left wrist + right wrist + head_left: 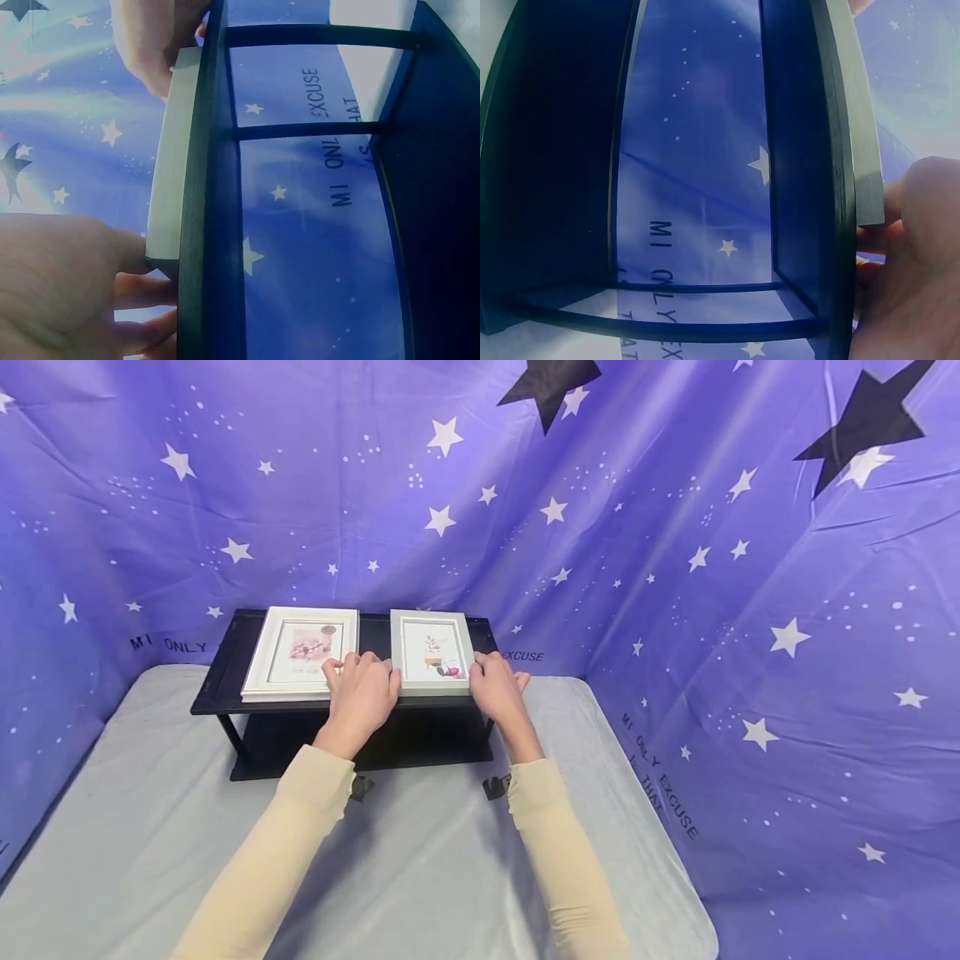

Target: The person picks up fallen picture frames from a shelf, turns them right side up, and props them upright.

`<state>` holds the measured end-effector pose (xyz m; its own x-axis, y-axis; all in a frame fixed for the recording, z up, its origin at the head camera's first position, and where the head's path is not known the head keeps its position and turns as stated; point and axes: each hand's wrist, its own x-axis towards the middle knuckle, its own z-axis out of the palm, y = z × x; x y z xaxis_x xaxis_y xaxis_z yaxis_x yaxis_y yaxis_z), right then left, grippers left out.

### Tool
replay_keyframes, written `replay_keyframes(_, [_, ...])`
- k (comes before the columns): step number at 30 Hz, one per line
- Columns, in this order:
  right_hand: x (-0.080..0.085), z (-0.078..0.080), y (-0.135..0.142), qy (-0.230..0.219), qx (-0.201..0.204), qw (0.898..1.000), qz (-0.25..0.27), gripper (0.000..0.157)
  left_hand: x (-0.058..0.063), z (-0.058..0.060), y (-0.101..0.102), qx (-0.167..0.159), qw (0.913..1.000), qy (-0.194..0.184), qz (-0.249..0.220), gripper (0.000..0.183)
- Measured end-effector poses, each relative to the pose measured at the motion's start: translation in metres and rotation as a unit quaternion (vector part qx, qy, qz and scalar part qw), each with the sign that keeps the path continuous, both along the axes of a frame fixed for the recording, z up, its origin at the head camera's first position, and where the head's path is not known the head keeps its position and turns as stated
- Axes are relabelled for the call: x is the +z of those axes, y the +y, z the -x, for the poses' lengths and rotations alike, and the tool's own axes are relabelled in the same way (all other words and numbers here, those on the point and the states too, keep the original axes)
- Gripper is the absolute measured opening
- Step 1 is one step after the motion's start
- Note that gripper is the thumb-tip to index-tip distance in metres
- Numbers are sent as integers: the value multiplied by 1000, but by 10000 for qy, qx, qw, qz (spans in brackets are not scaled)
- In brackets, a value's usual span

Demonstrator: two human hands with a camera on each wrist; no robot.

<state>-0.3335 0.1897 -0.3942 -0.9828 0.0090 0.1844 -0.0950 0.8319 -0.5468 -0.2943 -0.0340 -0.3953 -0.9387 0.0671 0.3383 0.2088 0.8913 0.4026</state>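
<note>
A light-framed picture frame (pixel 417 647) showing a potted plant and a pink flower lies flat on a black two-tier shelf (pixel 225 664). My left hand (pixel 358 697) holds its left edge, and my right hand (pixel 498 693) grips the right edge near the front corner. Left of it, a larger white picture frame (pixel 279 647) with pink blossoms lies close beside my left fingers. In the left wrist view, the thumb of that hand meets the end of the frame's grey side (pixel 172 157). The right wrist view shows fingers at the frame's other end, partly hidden.
The shelf's lower board (pixel 300 752) sits on a grey cloth-covered table (pixel 420 868). Purple star-printed curtains (pixel 480 560) hang behind and along both sides. Small black devices (pixel 362 788) sit by the cuffs.
</note>
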Motion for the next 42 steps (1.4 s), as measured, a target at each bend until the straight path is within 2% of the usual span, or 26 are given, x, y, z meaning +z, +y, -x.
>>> replay_keyframes(10, [-1,-1,5,17,290,9992,-279,53,-3,-4,3,-125,9981,592,120,31])
replay_keyframes(15, [-4,-3,9,283,504,9973,-454,52,-7,-6,7,-65,9931,1143,267,24])
replay_keyframes(19, [-8,-5,13,577,644,9959,-262,51,-11,-8,11,7,9888,1454,330,21])
replay_keyframes(23, [-14,-7,16,869,697,9937,71,51,-12,-9,10,-2,9888,1478,203,22])
replay_keyframes(29, [-19,-11,21,1188,710,9896,397,52,-10,-9,6,-76,9907,1317,-322,28])
replay_keyframes(33, [-22,-12,22,1308,723,9871,578,51,-10,-5,4,-27,9903,1251,-605,26])
replay_keyframes(42, [-25,-14,22,1647,628,9797,952,50,-3,1,2,0,9885,1263,-827,21])
